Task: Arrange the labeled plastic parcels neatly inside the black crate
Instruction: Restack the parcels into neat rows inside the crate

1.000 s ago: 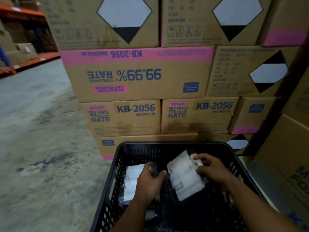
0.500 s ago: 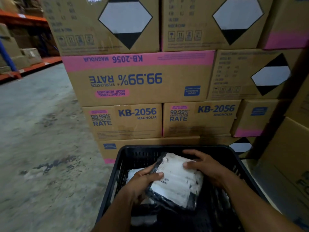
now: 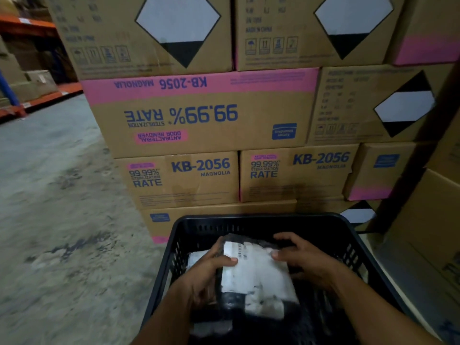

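Crate (image 3: 358,245) open above; stacked cartons (image 3: 199,120) wall off far side; floor (image 3: 62,220) left clear.

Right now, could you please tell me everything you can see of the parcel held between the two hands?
The parcel is a dark plastic bag, nearly covered on top by a large white label with small printed text too blurred to read. It looks soft and slightly crumpled. It lies roughly flat, tilted a little, inside the black crate, over other parcels. The left hand grips its left edge with the thumb on the label; the right hand holds its right edge.
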Demonstrator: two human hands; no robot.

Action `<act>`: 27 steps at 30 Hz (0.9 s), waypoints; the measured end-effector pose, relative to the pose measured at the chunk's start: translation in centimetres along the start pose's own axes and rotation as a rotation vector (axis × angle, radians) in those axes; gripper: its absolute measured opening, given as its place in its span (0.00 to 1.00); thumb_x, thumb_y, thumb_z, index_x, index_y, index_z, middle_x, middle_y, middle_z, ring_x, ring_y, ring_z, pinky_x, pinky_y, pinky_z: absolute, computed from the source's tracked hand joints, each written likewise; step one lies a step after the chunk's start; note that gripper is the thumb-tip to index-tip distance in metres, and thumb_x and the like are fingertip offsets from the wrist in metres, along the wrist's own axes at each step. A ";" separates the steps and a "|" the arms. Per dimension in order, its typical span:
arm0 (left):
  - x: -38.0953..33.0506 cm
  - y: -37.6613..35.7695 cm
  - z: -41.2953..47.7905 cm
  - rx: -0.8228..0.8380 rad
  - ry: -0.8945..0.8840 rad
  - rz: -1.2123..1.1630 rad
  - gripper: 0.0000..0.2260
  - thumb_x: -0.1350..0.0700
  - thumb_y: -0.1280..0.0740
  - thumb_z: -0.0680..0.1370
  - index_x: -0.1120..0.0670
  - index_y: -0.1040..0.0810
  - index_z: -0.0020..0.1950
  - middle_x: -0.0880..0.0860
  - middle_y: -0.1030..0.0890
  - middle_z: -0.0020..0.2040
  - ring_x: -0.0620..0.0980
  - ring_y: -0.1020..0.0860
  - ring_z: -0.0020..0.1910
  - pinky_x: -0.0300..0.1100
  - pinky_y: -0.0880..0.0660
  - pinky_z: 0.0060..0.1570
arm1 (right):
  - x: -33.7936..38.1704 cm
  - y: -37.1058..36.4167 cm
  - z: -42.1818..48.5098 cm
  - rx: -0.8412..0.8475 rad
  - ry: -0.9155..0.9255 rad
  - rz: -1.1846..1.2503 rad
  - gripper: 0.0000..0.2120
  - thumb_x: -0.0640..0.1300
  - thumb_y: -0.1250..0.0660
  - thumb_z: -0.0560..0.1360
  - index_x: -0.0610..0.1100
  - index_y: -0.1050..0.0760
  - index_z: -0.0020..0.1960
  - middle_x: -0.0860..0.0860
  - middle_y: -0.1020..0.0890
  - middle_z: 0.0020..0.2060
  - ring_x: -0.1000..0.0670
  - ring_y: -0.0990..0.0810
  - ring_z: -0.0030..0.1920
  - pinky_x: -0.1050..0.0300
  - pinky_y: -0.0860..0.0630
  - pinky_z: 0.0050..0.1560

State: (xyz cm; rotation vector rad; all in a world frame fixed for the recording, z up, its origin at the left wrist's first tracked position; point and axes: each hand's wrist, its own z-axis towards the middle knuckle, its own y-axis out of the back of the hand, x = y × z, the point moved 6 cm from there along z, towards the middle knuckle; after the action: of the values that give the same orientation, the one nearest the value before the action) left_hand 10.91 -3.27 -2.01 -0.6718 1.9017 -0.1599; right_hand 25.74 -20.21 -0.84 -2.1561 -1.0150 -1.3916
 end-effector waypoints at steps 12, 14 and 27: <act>-0.9 2.3 0.4 -0.493 -0.120 0.463 0.23 0.43 0.31 0.78 0.54 0.22 0.69 0.55 0.17 0.61 0.58 0.19 0.58 0.46 0.24 0.54 | -0.8 3.1 0.2 -0.032 0.035 0.232 0.20 0.45 0.23 0.67 0.50 0.19 0.58 0.45 0.13 0.50 0.42 0.14 0.52 0.43 0.18 0.53; -0.4 3.4 0.2 -0.565 -0.170 0.844 0.29 0.40 0.33 0.79 0.50 0.30 0.77 0.56 0.24 0.73 0.59 0.26 0.70 0.50 0.28 0.67 | -1.0 4.9 0.5 -0.164 0.070 0.218 0.18 0.44 0.23 0.69 0.52 0.20 0.58 0.44 0.13 0.49 0.42 0.13 0.49 0.44 0.17 0.48; 6.9 6.1 1.5 -0.476 -0.016 1.478 0.38 0.28 0.49 0.76 0.37 0.61 0.81 0.47 0.68 0.82 0.52 0.72 0.79 0.56 0.66 0.77 | -12.1 0.8 5.1 -0.352 -0.101 -0.235 0.22 0.38 0.33 0.77 0.39 0.33 0.70 0.42 0.22 0.51 0.49 0.21 0.36 0.61 0.26 0.27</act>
State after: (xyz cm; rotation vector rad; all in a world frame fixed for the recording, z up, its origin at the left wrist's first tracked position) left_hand 7.96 -1.51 -10.70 0.5552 1.9685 1.2307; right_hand 26.52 -21.86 -13.88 -2.4406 -1.1647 -1.6917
